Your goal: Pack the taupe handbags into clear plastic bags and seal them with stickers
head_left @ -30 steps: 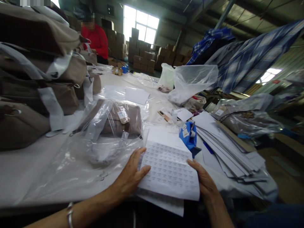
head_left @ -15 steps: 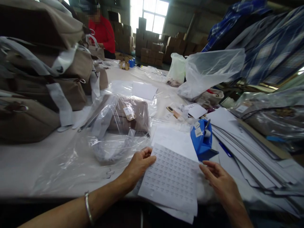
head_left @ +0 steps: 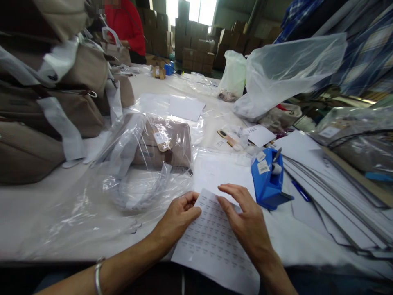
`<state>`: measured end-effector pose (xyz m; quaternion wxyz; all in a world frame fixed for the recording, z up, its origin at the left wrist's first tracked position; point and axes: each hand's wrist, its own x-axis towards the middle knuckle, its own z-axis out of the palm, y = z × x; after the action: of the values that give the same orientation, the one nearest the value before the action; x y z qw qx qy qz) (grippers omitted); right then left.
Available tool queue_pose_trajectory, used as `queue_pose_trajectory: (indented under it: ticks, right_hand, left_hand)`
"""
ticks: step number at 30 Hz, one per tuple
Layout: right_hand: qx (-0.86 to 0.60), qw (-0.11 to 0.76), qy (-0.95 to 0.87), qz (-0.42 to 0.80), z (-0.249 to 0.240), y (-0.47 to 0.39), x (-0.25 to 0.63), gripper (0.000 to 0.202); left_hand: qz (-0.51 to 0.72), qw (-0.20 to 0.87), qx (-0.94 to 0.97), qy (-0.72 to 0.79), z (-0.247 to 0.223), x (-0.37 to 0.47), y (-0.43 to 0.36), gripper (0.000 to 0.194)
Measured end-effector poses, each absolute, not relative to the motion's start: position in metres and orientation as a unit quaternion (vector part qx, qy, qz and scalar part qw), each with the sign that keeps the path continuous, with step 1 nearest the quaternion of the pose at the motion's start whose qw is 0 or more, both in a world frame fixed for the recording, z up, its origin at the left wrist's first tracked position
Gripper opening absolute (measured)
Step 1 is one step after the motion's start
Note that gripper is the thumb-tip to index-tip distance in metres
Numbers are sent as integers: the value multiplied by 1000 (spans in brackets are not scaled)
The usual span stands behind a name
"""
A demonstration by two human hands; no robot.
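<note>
My left hand (head_left: 181,215) pinches the upper left edge of a sheet of small printed labels (head_left: 202,241), thumb on top. The sheet tilts over the table's front edge, and its lower end hangs past it. Over the sheet's upper right part is my right hand (head_left: 245,217), thumb and fingers apart, with nothing visible between them. Whether its fingertips touch the paper I cannot tell. Beyond my left hand a taupe handbag (head_left: 178,143) with a hang tag (head_left: 162,139) lies inside a clear plastic bag (head_left: 92,221). White paper (head_left: 224,170) lies flat just behind the label sheet.
A blue tape dispenser (head_left: 265,180) stands right of my hands, near a blue pen (head_left: 301,191) and stacked sheets (head_left: 334,205). Several taupe handbags (head_left: 27,151) are piled at left. A phone (head_left: 226,137) lies farther back. A person in red (head_left: 124,28) stands beyond the table.
My right hand has moved left from the sheet's right edge to above its upper part. My left hand keeps its hold on the sheet. The view has tipped slightly downward.
</note>
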<state>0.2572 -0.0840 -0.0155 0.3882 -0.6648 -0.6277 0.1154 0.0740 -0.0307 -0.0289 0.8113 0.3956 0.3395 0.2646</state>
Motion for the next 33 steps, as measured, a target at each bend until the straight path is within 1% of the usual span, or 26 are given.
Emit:
queue_pose_trajectory:
  ticks: [3,6,9,13,15,19,21,26,33]
  right_hand:
    - [-700,339,-582,236,-19,-77,269,30]
    - [-691,312,-548,353,-18,-72,273,32]
    - [-673,315,-556,374,-13,-68,272,30]
    - [-647,318,-569,396,-7,-69,273,25]
    - [-653,326,-587,351,-7,-71,273,20]
    - [-636,340,-676,148,-10,-77,272,11]
    - [-614,332,-709,102,-11,-79,270,11]
    - [-596,314,-734,82,-11,-81,269,16]
    - [-588,300,-748,72,-12,-83,268,17]
  left_hand:
    - [256,807,403,347,-33,74,-28,25]
    - [237,807,423,339,-37,75,-24,29]
    - [207,788,458,355,-37,78,-18,33]
    - [176,758,481,404,-33,83,-11,29]
    - [175,776,456,399,-31,85,-11,29]
    - [183,795,424,393,-33,86,-11,30]
    - [183,790,431,396,-35,85,-12,27]
    - [177,773,468,391,-37,83,-12,24]
    - [188,711,559,384,-29,82,-8,30]
